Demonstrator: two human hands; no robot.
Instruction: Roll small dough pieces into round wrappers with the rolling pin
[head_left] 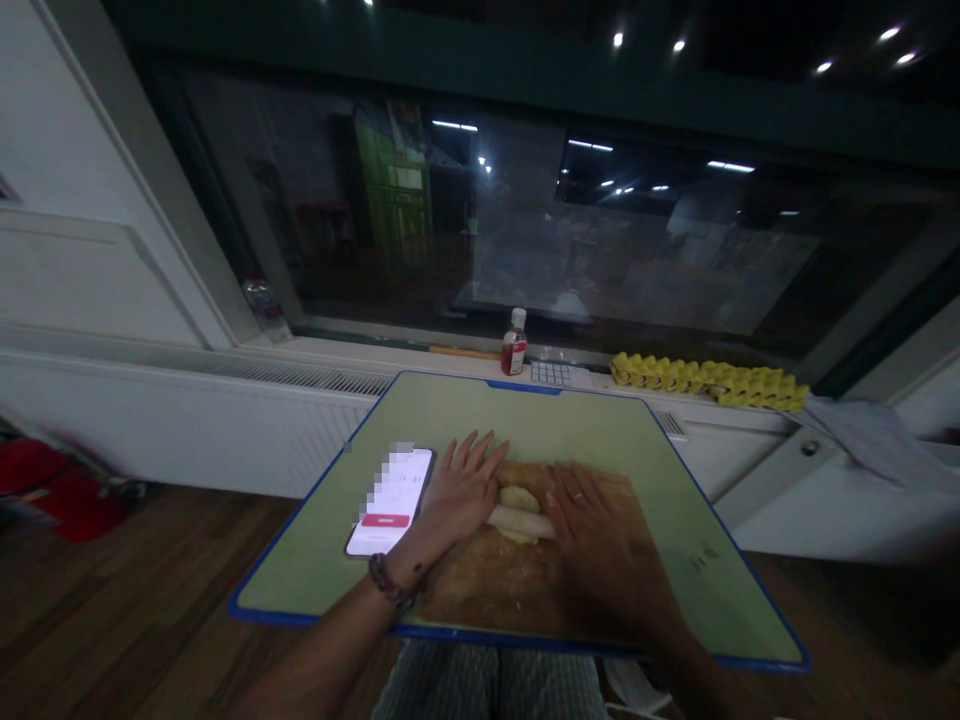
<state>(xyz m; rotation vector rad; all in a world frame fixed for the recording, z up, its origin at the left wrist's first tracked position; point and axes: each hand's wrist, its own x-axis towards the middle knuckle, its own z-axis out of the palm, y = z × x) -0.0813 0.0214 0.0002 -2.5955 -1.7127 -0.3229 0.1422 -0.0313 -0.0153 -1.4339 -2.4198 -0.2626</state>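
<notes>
A pale wooden rolling pin lies crosswise over a flattened piece of dough on a wooden board. My left hand is open, its fingers stretched out and spread past the pin's left end, palm down against it. On the other end, my right hand rests palm down with fingers extended and a ring on one of them. Both hands cover the pin's ends, so these are hidden. Dough shows above and below the pin. White specks dot the board.
The board lies on a green folding table with a blue edge. A lit phone is left of my left hand. On the windowsill behind stand a sauce bottle, a yellow egg tray and a clear bottle. A red bucket-like object is at left.
</notes>
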